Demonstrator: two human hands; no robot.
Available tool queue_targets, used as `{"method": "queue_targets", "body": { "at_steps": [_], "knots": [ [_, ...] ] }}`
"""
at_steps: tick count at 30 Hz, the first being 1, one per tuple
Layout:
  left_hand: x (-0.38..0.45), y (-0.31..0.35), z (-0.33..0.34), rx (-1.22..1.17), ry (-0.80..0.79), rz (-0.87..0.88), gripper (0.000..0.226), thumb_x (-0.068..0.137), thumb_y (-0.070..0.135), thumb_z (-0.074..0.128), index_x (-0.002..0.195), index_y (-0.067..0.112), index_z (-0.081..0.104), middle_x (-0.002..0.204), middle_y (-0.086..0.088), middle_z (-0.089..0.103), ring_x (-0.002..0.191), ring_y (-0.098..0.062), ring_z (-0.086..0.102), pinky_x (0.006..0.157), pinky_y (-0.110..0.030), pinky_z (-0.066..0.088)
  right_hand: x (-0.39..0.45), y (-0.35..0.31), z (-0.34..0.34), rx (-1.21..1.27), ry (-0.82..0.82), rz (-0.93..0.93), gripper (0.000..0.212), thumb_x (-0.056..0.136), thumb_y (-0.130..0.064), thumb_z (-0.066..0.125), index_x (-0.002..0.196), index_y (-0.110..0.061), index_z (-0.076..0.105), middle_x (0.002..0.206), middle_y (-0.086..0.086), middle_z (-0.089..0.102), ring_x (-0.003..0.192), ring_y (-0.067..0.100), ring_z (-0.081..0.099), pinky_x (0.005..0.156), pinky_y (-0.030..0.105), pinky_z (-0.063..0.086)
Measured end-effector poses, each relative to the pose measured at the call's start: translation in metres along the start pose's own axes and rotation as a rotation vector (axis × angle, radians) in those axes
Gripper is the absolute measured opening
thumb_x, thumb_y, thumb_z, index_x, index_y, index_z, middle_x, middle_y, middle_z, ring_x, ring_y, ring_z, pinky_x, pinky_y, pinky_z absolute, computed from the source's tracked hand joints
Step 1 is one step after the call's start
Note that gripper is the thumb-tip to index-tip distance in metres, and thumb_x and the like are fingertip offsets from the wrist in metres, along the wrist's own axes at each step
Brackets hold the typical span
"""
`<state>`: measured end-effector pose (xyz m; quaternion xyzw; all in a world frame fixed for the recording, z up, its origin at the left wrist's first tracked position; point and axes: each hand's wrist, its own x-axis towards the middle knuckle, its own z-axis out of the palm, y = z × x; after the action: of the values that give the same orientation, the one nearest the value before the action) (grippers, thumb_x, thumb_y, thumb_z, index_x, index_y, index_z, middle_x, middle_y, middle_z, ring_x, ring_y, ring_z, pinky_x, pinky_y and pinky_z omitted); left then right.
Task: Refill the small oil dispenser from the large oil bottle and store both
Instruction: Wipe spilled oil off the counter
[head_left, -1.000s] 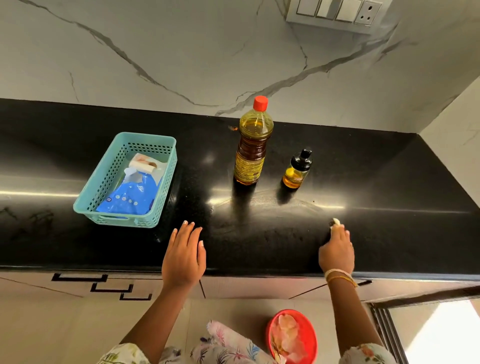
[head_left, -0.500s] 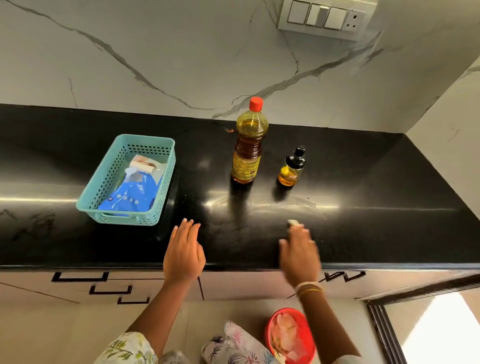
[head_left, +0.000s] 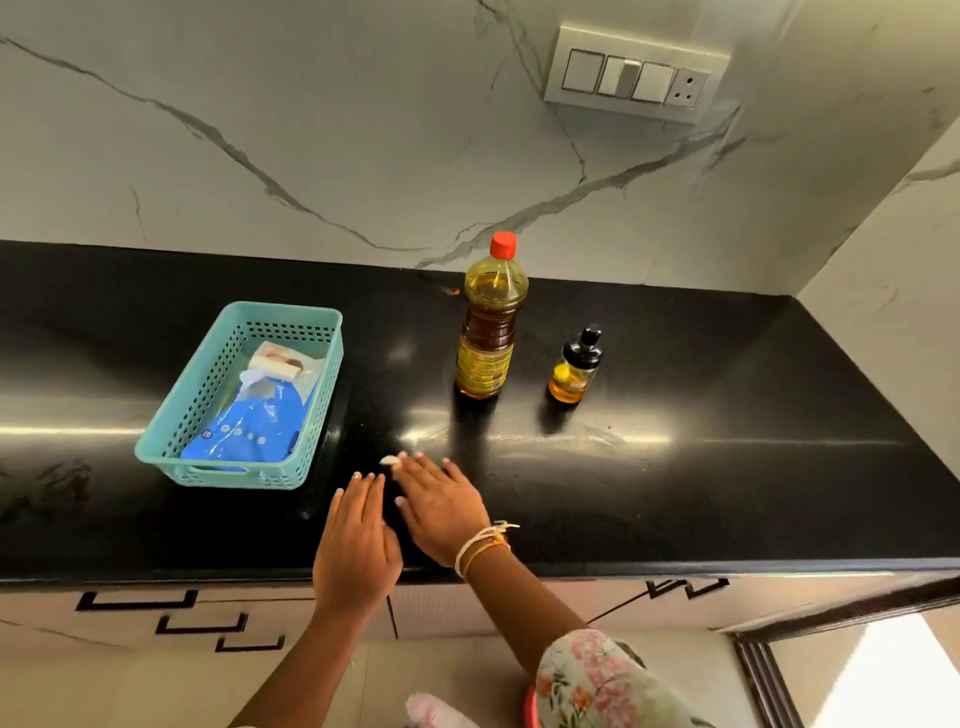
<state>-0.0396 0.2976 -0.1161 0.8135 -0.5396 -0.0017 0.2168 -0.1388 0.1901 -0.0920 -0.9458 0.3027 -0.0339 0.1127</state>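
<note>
My right hand pressed a white scrap flat-fingered; my left hand lay open. I feared oily film making the bottle slip.

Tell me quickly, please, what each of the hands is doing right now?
Left hand: open, flat on the countertop.
Right hand: pressing a small white wad, fingers straight.

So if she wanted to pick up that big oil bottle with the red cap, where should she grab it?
Probably round the waist of the large oil bottle, where the body narrows just above the yellow label. It stands upright with open counter in front, so a hand could come straight from the near side, clear of the small oil dispenser to its right.
</note>
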Motion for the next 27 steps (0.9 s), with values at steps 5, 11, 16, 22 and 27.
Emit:
{"method": "queue_targets", "body": {
  "at_steps": [5,11,16,22,27],
  "knots": [
    [-0.002,-0.002,0.002,0.024,-0.016,0.004,0.057,0.086,0.017,0.030,0.132,-0.006,0.055,0.132,-0.022,0.059,0.131,-0.036,0.050,0.114,-0.049,0.035,-0.056,0.120,-0.031,-0.097,0.197,0.660,0.056,0.095,-0.045,0.042,0.139,-0.011,0.041,0.141,0.012,0.047,0.130,0.028,0.045,0.107,0.043,0.037],
    [-0.003,-0.003,0.004,0.039,-0.003,0.031,0.056,0.086,0.017,0.030,0.129,-0.005,0.057,0.130,-0.022,0.061,0.129,-0.036,0.051,0.113,-0.049,0.035,-0.101,0.169,-0.041,0.083,0.259,1.260,0.072,0.097,-0.045,0.038,0.148,0.005,0.025,0.154,0.023,0.027,0.143,0.036,0.025,0.115,0.048,0.025],
    [-0.001,0.001,0.002,0.008,0.017,-0.009,0.058,0.088,0.018,0.030,0.134,-0.009,0.051,0.134,-0.025,0.057,0.132,-0.038,0.049,0.114,-0.050,0.034,-0.025,0.051,-0.020,0.070,0.226,0.639,0.053,0.092,-0.038,0.047,0.135,-0.008,0.044,0.134,0.014,0.049,0.120,0.030,0.051,0.101,0.043,0.043],
    [-0.045,-0.003,0.005,-0.150,0.197,-0.189,0.055,0.095,0.022,0.032,0.138,-0.011,0.043,0.142,-0.029,0.046,0.137,-0.044,0.038,0.114,-0.054,0.029,0.010,-0.034,0.010,0.009,-0.057,-0.091,0.050,0.100,-0.036,0.037,0.147,-0.017,0.036,0.157,0.002,0.032,0.146,0.020,0.026,0.115,0.043,0.021],
    [-0.105,0.015,0.012,-0.123,0.123,-0.105,0.053,0.097,0.022,0.032,0.141,-0.007,0.043,0.148,-0.025,0.041,0.139,-0.039,0.038,0.113,-0.052,0.034,-0.071,0.068,-0.013,0.023,0.241,0.549,0.059,0.095,-0.049,0.040,0.142,-0.013,0.040,0.145,0.008,0.044,0.134,0.026,0.040,0.109,0.043,0.034]
  ]
}}
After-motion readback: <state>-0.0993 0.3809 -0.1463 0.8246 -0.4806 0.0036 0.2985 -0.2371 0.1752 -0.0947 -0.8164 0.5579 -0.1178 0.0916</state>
